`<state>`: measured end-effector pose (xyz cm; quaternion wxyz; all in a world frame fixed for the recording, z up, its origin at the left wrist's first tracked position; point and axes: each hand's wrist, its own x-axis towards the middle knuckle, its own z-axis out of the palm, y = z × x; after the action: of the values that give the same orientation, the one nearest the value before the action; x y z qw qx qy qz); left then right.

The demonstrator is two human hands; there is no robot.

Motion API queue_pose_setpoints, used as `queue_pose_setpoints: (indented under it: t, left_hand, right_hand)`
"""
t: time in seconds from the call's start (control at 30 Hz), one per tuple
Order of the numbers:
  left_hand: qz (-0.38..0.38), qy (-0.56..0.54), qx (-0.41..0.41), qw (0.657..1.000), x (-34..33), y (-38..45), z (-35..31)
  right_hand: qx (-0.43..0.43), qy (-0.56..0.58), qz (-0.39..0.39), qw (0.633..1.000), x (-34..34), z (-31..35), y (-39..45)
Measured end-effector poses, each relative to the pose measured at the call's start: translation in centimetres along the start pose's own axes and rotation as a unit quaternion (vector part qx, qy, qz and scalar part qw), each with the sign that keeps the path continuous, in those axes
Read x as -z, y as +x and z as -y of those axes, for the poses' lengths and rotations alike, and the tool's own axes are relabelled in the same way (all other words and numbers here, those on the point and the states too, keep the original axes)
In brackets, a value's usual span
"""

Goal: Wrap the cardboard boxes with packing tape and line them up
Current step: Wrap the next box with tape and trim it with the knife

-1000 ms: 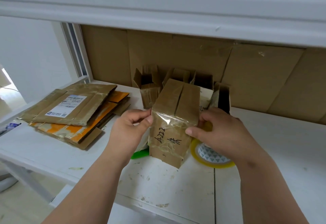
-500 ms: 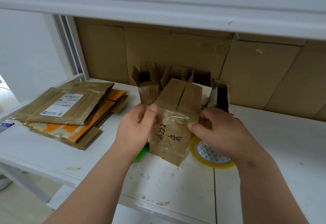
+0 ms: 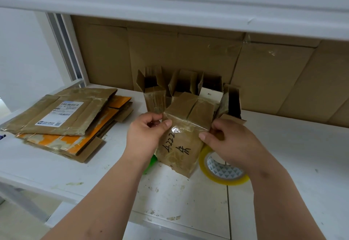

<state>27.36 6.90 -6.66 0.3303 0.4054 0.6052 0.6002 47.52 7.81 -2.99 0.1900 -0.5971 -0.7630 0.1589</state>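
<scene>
A small brown cardboard box (image 3: 186, 136) with black handwriting on its front is held tilted above the white shelf. A strip of clear packing tape (image 3: 186, 124) lies across its upper edge. My left hand (image 3: 146, 136) grips the box's left side, thumb pressed on the tape. My right hand (image 3: 229, 143) holds the right side, thumb on the front edge. A yellow-edged roll of packing tape (image 3: 224, 175) lies flat on the shelf under my right wrist. Several open small boxes (image 3: 153, 92) stand in a row behind.
A stack of flattened cardboard boxes (image 3: 62, 119), one with a white shipping label, lies at the left of the white shelf (image 3: 292, 154). A green object (image 3: 151, 162) peeks out below my left wrist. Cardboard sheets line the back wall. An upper shelf edge hangs overhead.
My left thumb has shifted up along the box's left edge onto the tape. The box stays held between both hands, in front of the standing boxes.
</scene>
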Motion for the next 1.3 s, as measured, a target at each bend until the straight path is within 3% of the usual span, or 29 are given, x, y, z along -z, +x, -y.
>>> queue_pose_setpoints:
  t: [0.37, 0.7, 1.0, 1.2, 1.3]
  left_hand:
    - [0.005, -0.151, 0.083, 0.985, 0.1, 0.1, 0.3]
    - [-0.015, -0.076, 0.042, 0.996, 1.0, 0.2, 0.9]
    - [-0.034, -0.030, 0.031, 0.999, 2.1, -0.4, 2.1]
    - [0.064, 0.063, 0.020, 0.996, 2.9, -1.2, 2.6]
    - [0.073, 0.036, 0.021, 0.996, 3.3, -1.1, 2.4]
  right_hand:
    - [-0.015, 0.088, 0.035, 0.995, 0.2, -0.2, -0.3]
    - [-0.006, 0.022, 0.006, 1.000, -0.6, 1.7, -0.7]
    - [-0.010, 0.084, 0.048, 0.995, -1.7, 1.6, -1.9]
    - [-0.029, 0.103, 0.119, 0.987, -2.1, 1.4, -2.5]
    - [-0.036, 0.121, 0.111, 0.986, -2.4, 1.5, -2.7]
